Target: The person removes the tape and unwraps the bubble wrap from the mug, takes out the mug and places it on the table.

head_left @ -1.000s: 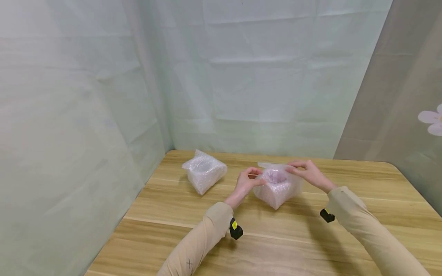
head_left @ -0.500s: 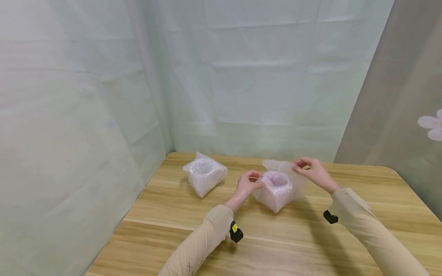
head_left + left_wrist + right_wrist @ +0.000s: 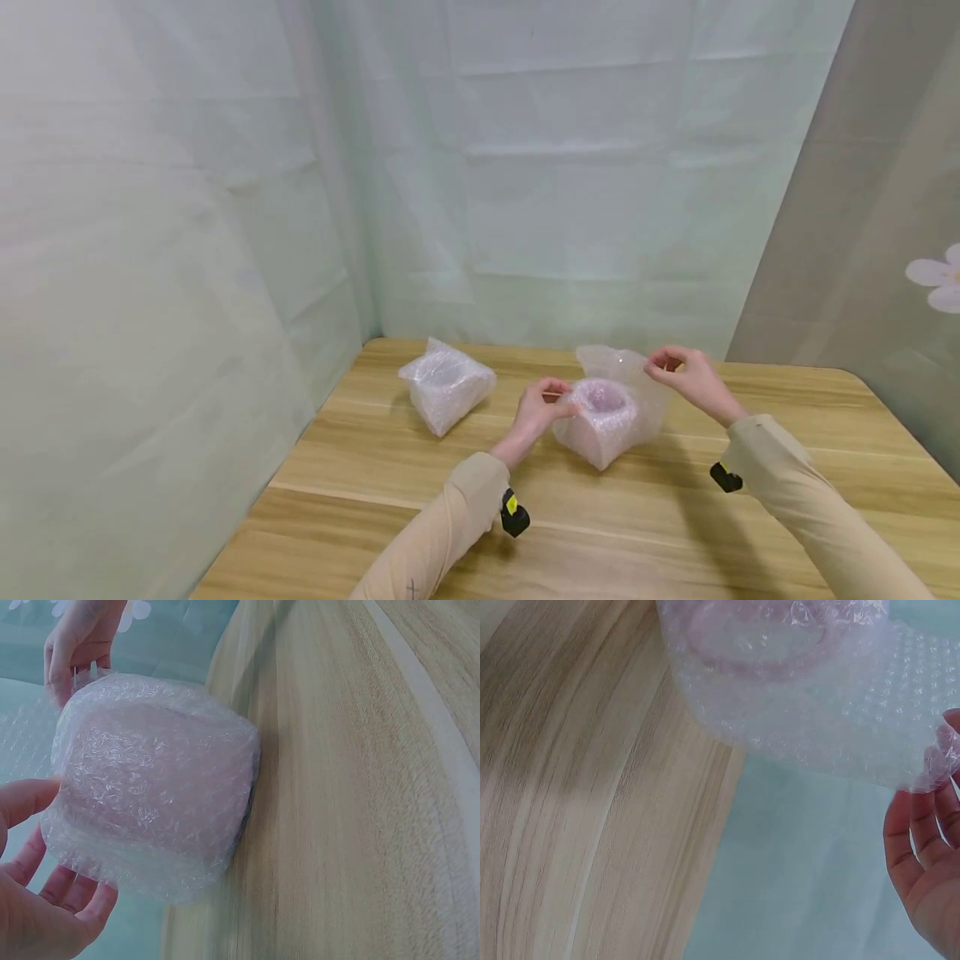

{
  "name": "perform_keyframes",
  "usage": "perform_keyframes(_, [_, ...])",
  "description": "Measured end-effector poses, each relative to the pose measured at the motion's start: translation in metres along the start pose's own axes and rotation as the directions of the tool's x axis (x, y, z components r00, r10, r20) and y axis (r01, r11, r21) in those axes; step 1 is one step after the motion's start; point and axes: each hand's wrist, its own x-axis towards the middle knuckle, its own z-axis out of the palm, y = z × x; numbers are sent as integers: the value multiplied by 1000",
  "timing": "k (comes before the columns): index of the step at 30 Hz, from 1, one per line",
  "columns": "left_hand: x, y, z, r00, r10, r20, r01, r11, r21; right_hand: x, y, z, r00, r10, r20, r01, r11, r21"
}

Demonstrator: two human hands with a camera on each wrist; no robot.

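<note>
On the table, right of the middle in the head view, a pink vessel with a round rim (image 3: 600, 421) sits wrapped in clear bubble wrap. My left hand (image 3: 535, 410) holds its left side, thumb at the rim and fingers curled round the wrapped wall; the left wrist view shows the thumb (image 3: 30, 799) at the upper edge. A loose flap of bubble wrap (image 3: 611, 362) stands up and opens away behind the rim. Its free corner is pinched between the thumb and fingers of my right hand (image 3: 693, 382), seen close in the right wrist view (image 3: 930, 847).
A second bubble-wrapped bundle (image 3: 450, 387) with a round opening stands further left on the wooden table (image 3: 600, 542). Behind the table hangs a pale green curtain (image 3: 555, 208), with a grey-brown one at the right. Small black cameras (image 3: 514, 517) sit at the wrists.
My right hand has drawn the bubble wrap flap up and to the right, away from the vessel's opening, which now shows more. The left hand keeps its hold.
</note>
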Motion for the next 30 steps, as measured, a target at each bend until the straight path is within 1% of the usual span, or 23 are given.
perform_keyframes(4, [0,0,0,1000,-6,1,6,1000,14,-1,1,0,1000,20,-13,-20,1000,0])
perform_keyframes(7, [0,-1,0,1000,1,0,-1,1000,23,-1,0,-1,999,35,-14,-35,999,1])
perform_keyframes(12, [1,-1,0,1000,22,-1,-22,1000,14,0,-1,-3,999,48,-23,-49,999,-13])
perform_keyframes(19, [2,-1,1,1000,7,-9,-7,1000,20,1,-1,-4,996,65,-54,-65,998,-3])
perform_keyframes(22, [2,0,1,1000,13,-13,-13,1000,23,1,0,-4,995,74,-68,-75,997,-5])
perform_keyframes(25, [2,0,0,1000,25,-12,-25,999,27,1,2,-5,994,76,-76,-78,997,-12])
perform_keyframes(30, [1,0,0,1000,21,-11,-20,999,28,-1,6,-5,994,68,-88,-69,998,-12])
